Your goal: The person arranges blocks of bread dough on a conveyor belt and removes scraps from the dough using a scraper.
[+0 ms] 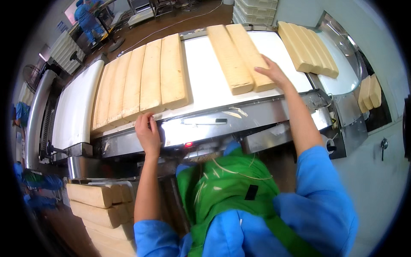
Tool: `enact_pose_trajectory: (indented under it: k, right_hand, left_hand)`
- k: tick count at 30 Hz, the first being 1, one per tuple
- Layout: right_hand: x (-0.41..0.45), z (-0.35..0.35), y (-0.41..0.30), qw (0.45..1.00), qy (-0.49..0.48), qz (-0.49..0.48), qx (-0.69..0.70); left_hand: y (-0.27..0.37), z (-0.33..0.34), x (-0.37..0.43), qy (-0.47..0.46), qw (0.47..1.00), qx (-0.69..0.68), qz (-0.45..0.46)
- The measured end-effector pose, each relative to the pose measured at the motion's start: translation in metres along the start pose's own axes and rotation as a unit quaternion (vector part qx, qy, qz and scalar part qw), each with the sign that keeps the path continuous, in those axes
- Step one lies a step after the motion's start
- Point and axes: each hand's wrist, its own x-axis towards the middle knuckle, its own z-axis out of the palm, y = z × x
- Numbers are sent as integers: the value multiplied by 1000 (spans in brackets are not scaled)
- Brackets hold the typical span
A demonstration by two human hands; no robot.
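Observation:
My right hand (272, 71) grips the right edge of a long pale loaf (245, 48), thumb on top and fingers at its side. A second loaf (229, 61) lies against it on the white conveyor belt (200, 64). My left hand (148, 131) is at the belt's front edge, by the near ends of a row of several similar loaves (151, 74). Its fingers are loosely curled and somewhat apart, with nothing visible in them. The fingertips partly cover the belt edge, so contact with a loaf cannot be told.
Several loaves (306, 48) sit at the belt's right end, before a machine opening. More loaves (91, 196) are stacked at lower left. A slim tool with a dark end (205, 121) lies on the steel front rail (257, 112). A person in blue (86, 19) stands far back.

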Motion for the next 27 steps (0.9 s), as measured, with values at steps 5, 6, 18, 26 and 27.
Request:
enact_pose_trajectory:
  k: [5, 6, 18, 26, 27]
  right_hand:
    - [28, 104, -12, 999, -34, 2, 31]
    - [26, 126, -16, 1000, 3, -3, -10]
    - [28, -104, 26, 743, 237, 183, -598]
    - [-11, -104, 36, 836, 211, 31, -506]
    - [-22, -114, 43, 859, 202, -13, -470]
  left_hand:
    - [5, -1, 1, -19, 1000, -2, 8]
    - [6, -2, 0, -23, 1000, -3, 8]
    - [0, 1, 1, -40, 999, -14, -13]
    - [0, -2, -2, -33, 999, -4, -3]
    - [2, 0, -2, -34, 999, -6, 1]
